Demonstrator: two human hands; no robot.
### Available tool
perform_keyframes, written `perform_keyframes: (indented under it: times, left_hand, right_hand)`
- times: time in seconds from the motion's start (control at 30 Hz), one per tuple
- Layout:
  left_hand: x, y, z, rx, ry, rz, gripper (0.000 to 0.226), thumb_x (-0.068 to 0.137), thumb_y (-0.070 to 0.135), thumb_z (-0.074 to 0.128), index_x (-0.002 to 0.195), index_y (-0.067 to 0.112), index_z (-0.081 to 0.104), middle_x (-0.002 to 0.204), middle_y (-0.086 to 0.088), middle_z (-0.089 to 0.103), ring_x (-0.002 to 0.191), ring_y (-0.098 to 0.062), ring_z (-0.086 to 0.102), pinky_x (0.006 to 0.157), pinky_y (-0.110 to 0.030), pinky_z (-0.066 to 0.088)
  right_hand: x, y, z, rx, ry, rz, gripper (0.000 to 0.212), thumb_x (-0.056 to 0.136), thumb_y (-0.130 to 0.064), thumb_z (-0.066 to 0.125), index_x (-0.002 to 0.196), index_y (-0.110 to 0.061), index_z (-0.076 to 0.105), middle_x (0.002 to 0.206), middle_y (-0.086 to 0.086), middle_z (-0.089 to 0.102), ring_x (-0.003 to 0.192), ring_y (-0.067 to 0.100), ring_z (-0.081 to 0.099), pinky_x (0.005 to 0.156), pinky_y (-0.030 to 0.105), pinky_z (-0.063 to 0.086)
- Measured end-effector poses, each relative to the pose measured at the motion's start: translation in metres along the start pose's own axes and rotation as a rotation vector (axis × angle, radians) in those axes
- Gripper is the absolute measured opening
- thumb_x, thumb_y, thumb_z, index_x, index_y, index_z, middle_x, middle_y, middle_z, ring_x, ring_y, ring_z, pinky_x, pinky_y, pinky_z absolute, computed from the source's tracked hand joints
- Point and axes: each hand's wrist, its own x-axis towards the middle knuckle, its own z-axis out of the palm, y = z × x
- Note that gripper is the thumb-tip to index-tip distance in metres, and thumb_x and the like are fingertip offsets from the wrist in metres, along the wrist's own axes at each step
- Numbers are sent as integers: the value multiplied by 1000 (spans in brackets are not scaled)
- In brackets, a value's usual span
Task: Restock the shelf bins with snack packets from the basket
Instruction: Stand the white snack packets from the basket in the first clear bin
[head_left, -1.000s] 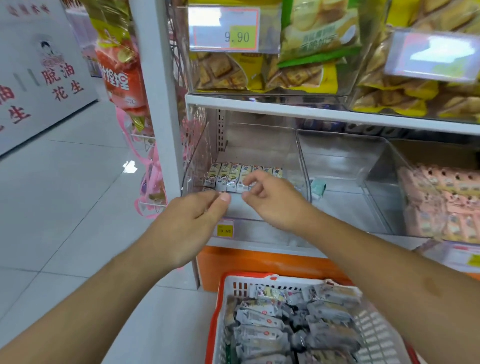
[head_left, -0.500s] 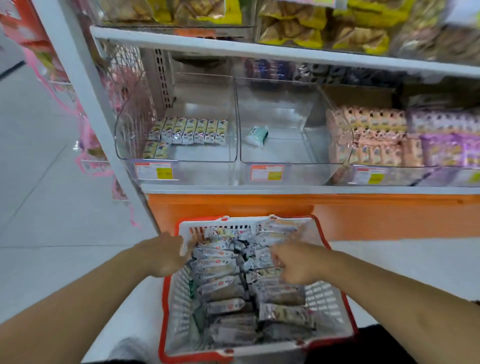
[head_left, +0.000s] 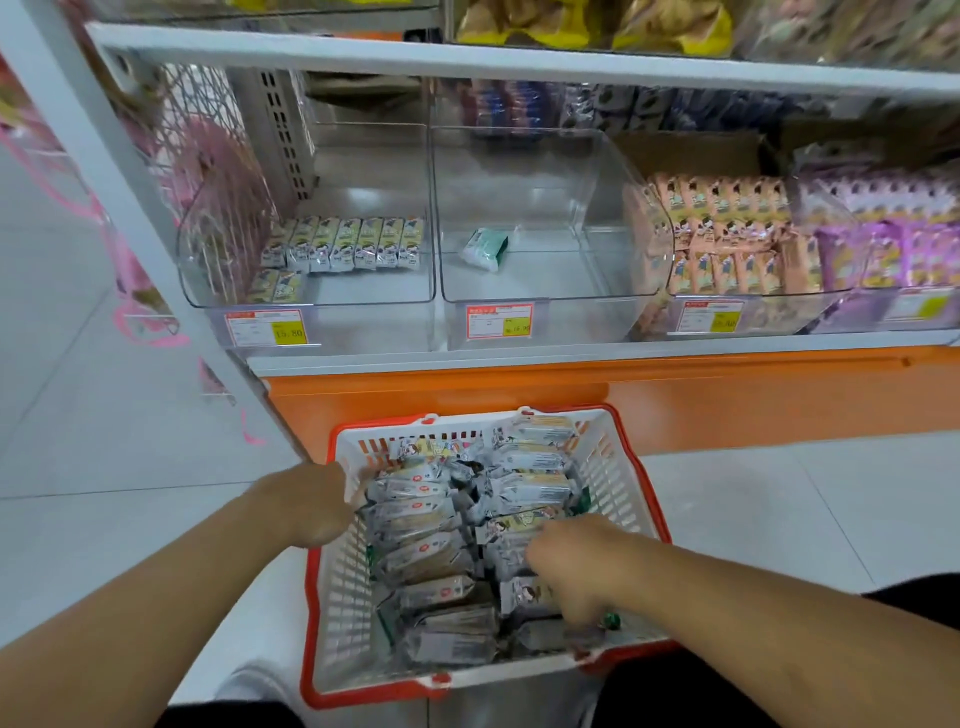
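A white basket with a red rim stands on the floor below the shelf, heaped with grey snack packets. My left hand lies over the basket's left rim, its fingers bent down onto the packets with the tips hidden. Deep in the basket's near right part, my right hand curls its fingers round packets. On the shelf, the clear left bin holds a row of the same packets, upright at the back, plus two in front.
The clear middle bin holds one green and white packet. Bins to the right are full of peach packets and purple packets. An orange base panel runs under the shelf. Pink items hang at the shelf's left end.
Both hands left the left bin and dropped to the basket. My head tilted down. My right hand has since pushed deeper among the packets, toward me.
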Motion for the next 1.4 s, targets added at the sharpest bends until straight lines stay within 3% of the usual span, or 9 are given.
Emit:
perform_keyframes:
  times: [0.07, 0.2, 0.43, 0.63, 0.8, 0.9, 1.17, 1.3, 1.4]
  left_hand:
    - [-3, 4, -15, -14, 49, 34, 45, 108, 43, 40, 142, 17, 54, 138, -7, 63, 119, -21, 62, 99, -35, 52]
    - [-19, 25, -41, -387, 74, 264, 28, 101, 54, 56, 105, 30, 70, 101, 10, 73, 93, -8, 68, 87, -32, 54]
    - [-55, 49, -62, -1074, -11, 395, 28, 91, 25, 79, 113, 11, 70, 80, 6, 76, 81, -11, 75, 81, -29, 61]
    - [-58, 35, -86, -1423, 178, 339, 36, 86, 12, 81, 120, 11, 67, 102, -9, 79, 97, -22, 76, 76, -30, 62]
    - [-59, 27, -96, -1611, 311, 336, 42, 84, 14, 82, 121, 9, 64, 94, -16, 77, 92, -24, 76, 74, -31, 63]
    - [-59, 26, -97, -1619, 309, 339, 41, 83, 16, 83, 118, 6, 65, 86, -14, 73, 83, -24, 75, 82, -42, 64]
    - [-59, 14, -108, -1474, 261, 290, 33, 104, 43, 56, 115, 16, 71, 104, -7, 79, 92, -25, 77, 91, -47, 60]
    - [-51, -22, -120, -834, 687, 182, 32, 106, 49, 44, 103, 26, 66, 94, 7, 71, 90, -10, 66, 83, -30, 52]
    - [-44, -55, -125, -534, 751, 102, 42, 107, 52, 33, 100, 24, 64, 94, 3, 66, 89, -18, 59, 75, -33, 44]
  right_hand:
    - [-7, 10, -16, 136, 42, -14, 5, 86, -1, 66, 90, -4, 65, 83, 11, 60, 67, 21, 50, 57, 33, 46]
    - [-22, 25, -57, 414, 264, -96, 49, 84, 3, 73, 125, -24, 69, 125, 1, 61, 114, 23, 58, 92, 46, 56]
    - [-49, 21, -112, 517, 786, -280, 47, 78, 4, 70, 110, -30, 76, 121, -10, 48, 119, 14, 37, 99, 36, 41]
    - [-52, 21, -136, 821, 1139, -187, 58, 95, 1, 57, 139, -36, 56, 137, -16, 38, 131, 3, 41, 106, 22, 41]
    - [-60, 15, -143, 835, 1020, -281, 58, 95, -36, 73, 145, -53, 47, 140, -29, 42, 126, -4, 47, 99, 14, 40]
    - [-55, 9, -143, 827, 997, -207, 66, 89, -41, 80, 144, -57, 47, 137, -32, 51, 114, -11, 52, 93, 9, 39]
    - [-51, 3, -144, 1119, 993, -145, 63, 82, -31, 89, 126, -65, 59, 117, -23, 68, 105, -4, 65, 99, 29, 54]
    - [-43, -4, -158, 1153, 990, -161, 57, 83, -33, 88, 124, -62, 61, 114, -22, 70, 101, -3, 67, 98, 29, 55]
    - [-29, -9, -184, 1130, 1011, -193, 53, 84, -32, 86, 127, -54, 64, 114, -22, 69, 99, -1, 68, 92, 25, 56]
